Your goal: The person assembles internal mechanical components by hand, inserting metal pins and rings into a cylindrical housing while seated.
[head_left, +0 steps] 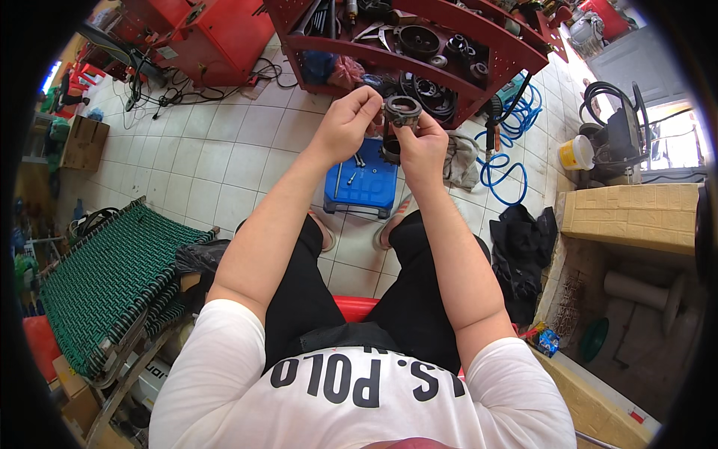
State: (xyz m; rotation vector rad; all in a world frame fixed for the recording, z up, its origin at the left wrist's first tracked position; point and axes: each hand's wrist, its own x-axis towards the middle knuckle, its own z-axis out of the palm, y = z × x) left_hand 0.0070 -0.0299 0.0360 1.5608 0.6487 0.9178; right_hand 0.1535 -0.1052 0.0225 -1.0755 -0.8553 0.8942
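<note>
My right hand [423, 152] grips a dark metal part with a round ring-shaped top [402, 106], thumb and fingers around its side. Close to the part's left side, my left hand [347, 126] is closed in a pinch; what its fingertips hold, if anything, is too small to make out. Beneath both hands stands a low blue plastic stool [378, 196]. A long thin metal tool [338, 179] lies along the stool's left side, beside several small bolts [360, 160]. Another dark round piece [391, 149] shows just below the held part; whether the two are joined I cannot tell.
A red tool rack [441, 75] full of parts stands ahead. Blue hose [502, 176] coils on the floor at right, near a grey rag [461, 159]. Black cloth [521, 251] lies beside my right leg. A green woven chair [120, 277] is at left.
</note>
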